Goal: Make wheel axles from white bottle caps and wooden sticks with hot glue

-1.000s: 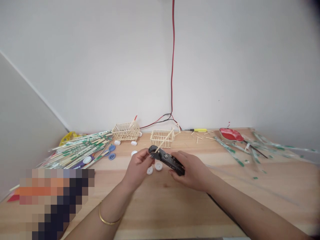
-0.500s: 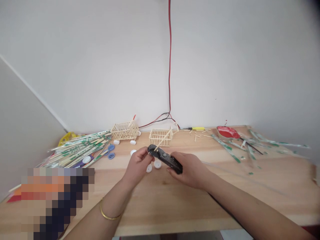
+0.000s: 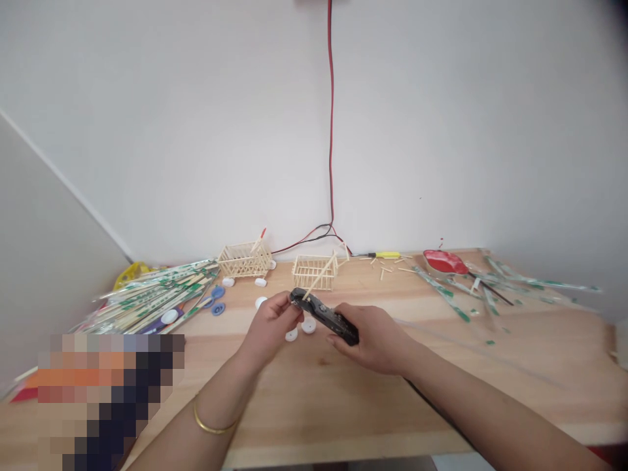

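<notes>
My right hand [image 3: 375, 337] is wrapped round the handles of black cutting pliers [image 3: 321, 310], whose head points left and away from me. A thin wooden stick [image 3: 318, 278] slants up and to the right from the pliers' jaws. At the jaws, my left hand [image 3: 275, 324] pinches the lower part of the stick; its very end is hidden by the fingers and the tool. Behind the pliers stands a small cart frame of sticks [image 3: 314, 265]. White round wheels [image 3: 309, 325] lie on the table just under the tool.
A stick cart [image 3: 244, 260] with white wheels stands at the back left, near blue caps [image 3: 218, 309] and a pile of wrapped sticks [image 3: 161, 294]. Farther right are a yellow-handled tool [image 3: 387, 255], cut stick pieces [image 3: 385, 269], a red paint dish [image 3: 445, 263] and plastic wrappers [image 3: 444, 294].
The pliers' jaws and handles look closer together round the stick than before. Both hands stay in nearly the same place, and the view has shifted slightly.
</notes>
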Demonstrator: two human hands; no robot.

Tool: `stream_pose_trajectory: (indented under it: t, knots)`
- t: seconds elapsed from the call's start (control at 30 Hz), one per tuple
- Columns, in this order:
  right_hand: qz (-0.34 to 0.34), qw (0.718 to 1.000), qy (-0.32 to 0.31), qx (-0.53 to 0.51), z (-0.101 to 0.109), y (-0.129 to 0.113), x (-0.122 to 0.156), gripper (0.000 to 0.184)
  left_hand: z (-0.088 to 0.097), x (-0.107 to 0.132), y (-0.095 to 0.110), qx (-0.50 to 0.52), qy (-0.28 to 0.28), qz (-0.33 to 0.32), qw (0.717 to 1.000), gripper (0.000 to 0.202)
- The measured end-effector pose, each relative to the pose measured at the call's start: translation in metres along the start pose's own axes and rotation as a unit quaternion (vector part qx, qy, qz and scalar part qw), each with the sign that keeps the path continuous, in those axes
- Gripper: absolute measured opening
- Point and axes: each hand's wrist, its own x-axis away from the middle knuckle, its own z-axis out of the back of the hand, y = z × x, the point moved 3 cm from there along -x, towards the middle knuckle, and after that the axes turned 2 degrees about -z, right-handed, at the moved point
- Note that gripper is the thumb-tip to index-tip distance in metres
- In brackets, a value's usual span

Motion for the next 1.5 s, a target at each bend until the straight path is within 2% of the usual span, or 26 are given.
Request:
stream_pose_trajectory:
  t: [0.5, 0.8, 1.5]
  knots:
    - [0.012, 1.0, -0.021, -0.002, -0.003, 0.007, 0.0, 0.024, -0.003, 0.0, -0.007, 0.102, -0.022, 0.023, 0.994, 0.025]
    - [0.004, 0.999, -0.039, 0.007, -0.002, 0.006, 0.001, 0.026, -0.004, 0.0, -0.008, 0.114, -0.021, 0.028, 0.993, 0.024]
    - [0.018, 1.0, -0.014, -0.005, -0.002, 0.006, 0.001, 0.023, -0.004, 0.0, -0.008, 0.129, -0.016, 0.027, 0.991, 0.024]
